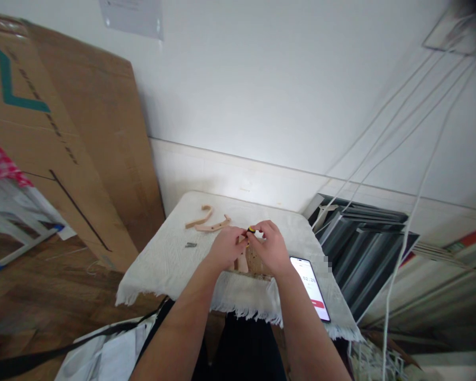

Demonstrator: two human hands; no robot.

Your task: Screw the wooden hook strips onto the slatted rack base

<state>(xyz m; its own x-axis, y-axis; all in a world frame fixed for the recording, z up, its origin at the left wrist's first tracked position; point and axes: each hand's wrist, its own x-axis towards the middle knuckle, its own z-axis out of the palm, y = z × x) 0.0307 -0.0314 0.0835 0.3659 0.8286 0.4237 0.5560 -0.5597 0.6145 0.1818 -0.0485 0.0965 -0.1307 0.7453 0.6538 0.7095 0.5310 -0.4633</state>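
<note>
Both hands meet over the near part of the cloth-covered table. My right hand (268,244) pinches a small black-and-yellow tool handle (251,230), which looks like a stubby screwdriver; its lower end is hidden by the fingers. Close against it, my left hand (227,246) is closed, and its fingertips cover whatever they grip. Beneath the hands lies a brown board (257,263) with small dark holes, and a pale wooden piece (243,262) rests on it. Farther left are a curved wooden hook (200,218) and a wooden bar with holes (213,227). A few small grey screws (191,245) lie nearby.
A phone (310,288) with a lit timer screen lies right of my right forearm. The white fringed cloth (166,264) hangs over the table's edge. A large cardboard box (99,137) stands at left. Grey panels (357,254) and hanging white cables (416,196) are at right.
</note>
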